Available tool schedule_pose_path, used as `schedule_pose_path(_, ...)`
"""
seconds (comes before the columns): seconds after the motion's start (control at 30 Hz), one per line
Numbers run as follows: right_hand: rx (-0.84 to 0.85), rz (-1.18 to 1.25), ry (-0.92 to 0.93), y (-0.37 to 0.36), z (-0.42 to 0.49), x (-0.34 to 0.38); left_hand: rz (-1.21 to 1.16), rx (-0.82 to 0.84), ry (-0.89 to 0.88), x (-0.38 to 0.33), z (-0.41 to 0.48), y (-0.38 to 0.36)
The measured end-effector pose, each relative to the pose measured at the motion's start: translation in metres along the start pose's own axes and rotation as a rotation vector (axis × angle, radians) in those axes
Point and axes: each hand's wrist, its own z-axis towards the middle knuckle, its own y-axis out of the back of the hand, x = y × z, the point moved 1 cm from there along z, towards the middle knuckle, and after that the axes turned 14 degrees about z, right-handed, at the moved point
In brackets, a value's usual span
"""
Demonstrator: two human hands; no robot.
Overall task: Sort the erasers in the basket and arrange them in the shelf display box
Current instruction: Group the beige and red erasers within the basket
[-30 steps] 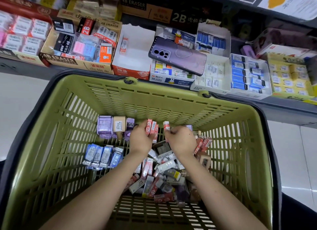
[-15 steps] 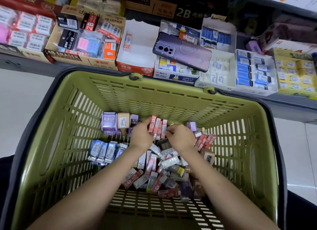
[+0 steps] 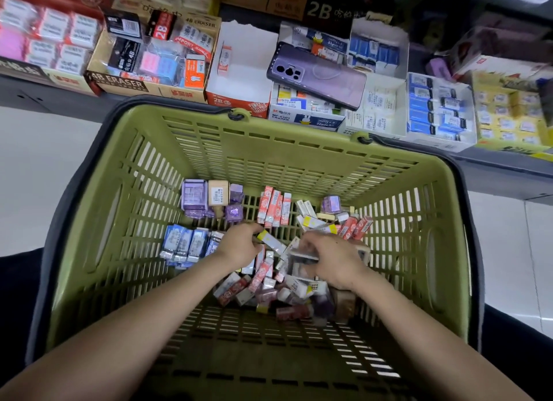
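Sorting step: the left hand [image 3: 239, 245] pinches a yellow-tipped eraser [image 3: 270, 241], for the right hand [image 3: 333, 261] I cannot tell the hold; next it probably joins the yellow group [image 3: 311, 221] at 1 o'clock.

Dark grey shelf [image 3: 36, 97] carries display boxes side by side: brown 4B ERASER box [image 3: 119, 83], red-and-white 2B box [image 3: 239, 98] holding one eraser [image 3: 224, 58], M&G miffy box [image 3: 305, 118], white box of blue erasers [image 3: 440, 137], yellow box [image 3: 508, 143]. Green basket [image 3: 269, 149] floor: grouped and loose erasers [image 3: 270, 204].
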Motion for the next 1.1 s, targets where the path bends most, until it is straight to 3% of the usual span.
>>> schedule_pose_path(0.13,-0.063,0.268,-0.115,0.004,-0.012,-0.013,-0.045,-0.058,0.037,-0.003,0.001,-0.006)
schedule_pose_path(0.27,-0.141,0.88,-0.187,0.013,-0.013,0.002,0.024,-0.046,0.022,-0.007,-0.003,-0.008)
schedule_pose_path(0.37,-0.176,1.092,-0.185,0.012,-0.004,0.021,0.115,-0.064,-0.037,-0.008,-0.018,0.006)
schedule_pose_path(0.53,-0.218,1.238,-0.097,0.002,0.021,0.065,0.137,-0.419,-0.064,0.006,-0.063,0.06)
schedule_pose_path(0.67,-0.209,1.222,0.022,-0.009,0.043,0.115,0.079,-0.69,0.047,0.032,-0.088,0.097)
schedule_pose_path(0.8,-0.48,0.635,0.164,-0.022,0.073,0.154,0.307,-0.861,-0.106,0.039,-0.104,0.121)
schedule_pose_path(0.9,-0.626,0.439,0.244,-0.031,0.085,0.168,0.509,-1.037,-0.141,0.044,-0.12,0.142)
schedule_pose_path(1.1,-0.79,0.249,0.417,-0.042,0.094,0.163,0.596,-1.062,0.024,0.06,-0.129,0.174)
